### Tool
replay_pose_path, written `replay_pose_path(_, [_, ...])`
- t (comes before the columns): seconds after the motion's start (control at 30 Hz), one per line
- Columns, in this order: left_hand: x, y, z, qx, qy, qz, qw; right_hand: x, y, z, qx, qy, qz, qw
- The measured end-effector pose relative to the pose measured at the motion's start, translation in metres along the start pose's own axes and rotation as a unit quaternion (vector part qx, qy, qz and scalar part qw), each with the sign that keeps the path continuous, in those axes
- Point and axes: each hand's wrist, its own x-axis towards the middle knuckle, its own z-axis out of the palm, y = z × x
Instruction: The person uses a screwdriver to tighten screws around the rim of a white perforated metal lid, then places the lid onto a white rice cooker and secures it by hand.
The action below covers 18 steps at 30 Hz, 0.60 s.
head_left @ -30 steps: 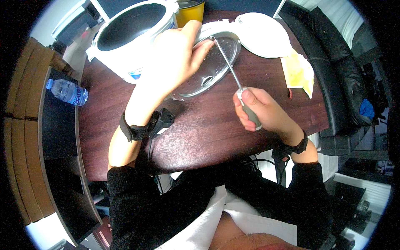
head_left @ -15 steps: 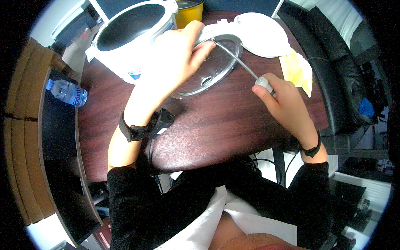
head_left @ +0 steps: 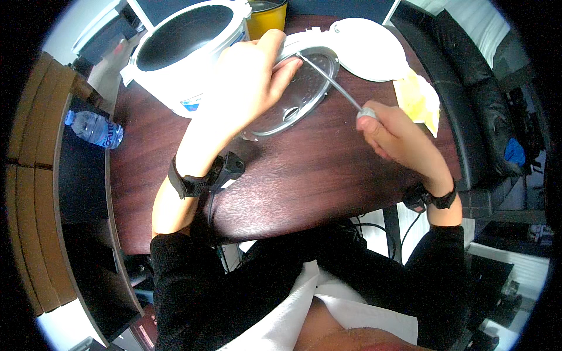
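Note:
My left hand (head_left: 243,85) is closed on the upper rim of a round, shiny metal lid plate (head_left: 313,85), tilted above the table. A screwdriver (head_left: 336,86) with a thin metal shaft and pale grey handle is gripped in my right hand (head_left: 399,139). Its tip meets the plate's rim right beside my left fingertips; whether a screw sits there is too small to tell. Behind the plate, partly covered by it and my left hand, is a white ring-shaped part (head_left: 313,38). The white cooker body (head_left: 190,73) stands open to the left of the plate.
A round white cover (head_left: 370,50) lies at the back right, beside a yellow-and-white crumpled sheet (head_left: 418,102). The yellow bucket (head_left: 268,20) stands behind the cooker. A water bottle (head_left: 95,129) is off the table's left side. A black sofa (head_left: 462,93) lines the right.
My right hand has turned about the screwdriver handle, its wrist rolling so the strap's black device shows more. The tip stays at the plate's rim, and my left hand hardly moves.

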Motion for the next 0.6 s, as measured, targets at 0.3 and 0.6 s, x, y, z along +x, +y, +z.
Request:
replay_pose_path(0.3, [-0.001,0.0,0.0,0.02,0.002,-0.013,1.0,-0.002,0.0,0.046,0.499,-0.124,0.098,0.852])
replay_pose_path(0.6, [-0.001,-0.001,0.002,0.03,0.0,-0.015,0.999,-0.006,-0.013,0.058,0.646,-0.156,0.124,0.737])
